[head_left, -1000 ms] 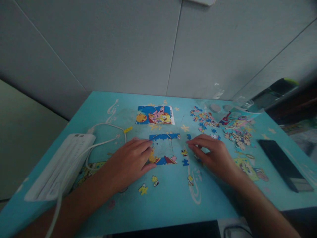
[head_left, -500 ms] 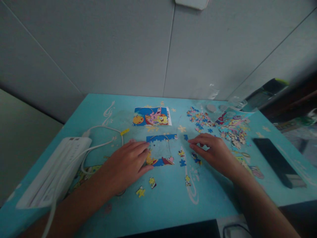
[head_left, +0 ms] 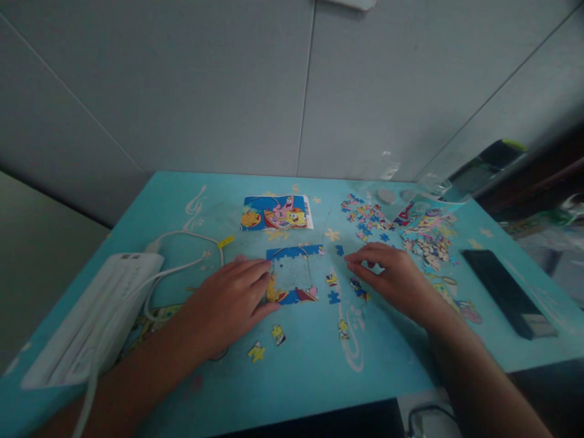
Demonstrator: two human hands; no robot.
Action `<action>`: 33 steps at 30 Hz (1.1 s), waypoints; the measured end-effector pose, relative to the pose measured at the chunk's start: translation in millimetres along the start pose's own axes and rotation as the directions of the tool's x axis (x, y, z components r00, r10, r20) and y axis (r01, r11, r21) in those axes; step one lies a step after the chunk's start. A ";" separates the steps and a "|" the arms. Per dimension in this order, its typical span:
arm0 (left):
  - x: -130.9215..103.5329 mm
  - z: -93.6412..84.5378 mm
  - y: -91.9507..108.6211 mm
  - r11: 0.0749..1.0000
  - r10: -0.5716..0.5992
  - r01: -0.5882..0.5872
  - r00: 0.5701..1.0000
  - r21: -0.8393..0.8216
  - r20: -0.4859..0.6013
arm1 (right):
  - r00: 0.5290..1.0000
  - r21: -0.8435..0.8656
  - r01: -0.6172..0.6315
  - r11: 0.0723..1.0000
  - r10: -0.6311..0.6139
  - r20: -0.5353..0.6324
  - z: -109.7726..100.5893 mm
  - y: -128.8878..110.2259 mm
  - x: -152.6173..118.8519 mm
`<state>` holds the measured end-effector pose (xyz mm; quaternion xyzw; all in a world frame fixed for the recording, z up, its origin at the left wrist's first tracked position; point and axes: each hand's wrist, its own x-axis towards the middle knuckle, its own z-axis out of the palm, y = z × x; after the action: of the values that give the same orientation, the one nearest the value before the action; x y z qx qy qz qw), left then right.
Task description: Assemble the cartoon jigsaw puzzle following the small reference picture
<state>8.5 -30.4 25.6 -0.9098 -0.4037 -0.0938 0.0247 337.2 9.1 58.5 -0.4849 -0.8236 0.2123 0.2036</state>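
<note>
On teal table (head_left: pixel 301 371), left hand (head_left: pixel 238 293) at puzzle (head_left: pixel 292 297), yellow label (head_left: pixel 226 241) unreadable

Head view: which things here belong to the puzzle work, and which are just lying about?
Apparently in use:
- left hand, at the puzzle border's left side
- right hand, near a small blue piece
- loose pieces
- picture card, likely the reference

Apparently lying about:
- white device
- white cable
- dark flat object

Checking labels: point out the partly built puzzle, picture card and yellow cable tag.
Partly built puzzle (head_left: pixel 295 250), head view: blue top row.
Printed picture card (head_left: pixel 276 213), head view: its middle.
Yellow cable tag (head_left: pixel 225 241), head view: its middle.
</note>
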 end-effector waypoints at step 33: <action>0.2 0.5 -0.5 0.997 -0.047 0.049 0.998 -0.052 0.042 | 0.946 -0.159 0.156 0.975 -0.101 0.308 9.3 -6.9 -18.0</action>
<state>8.3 -30.0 25.2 -0.9019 -0.4231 -0.0864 -0.0098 335.2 -11.2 52.3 -0.4087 -0.8907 0.1935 0.0456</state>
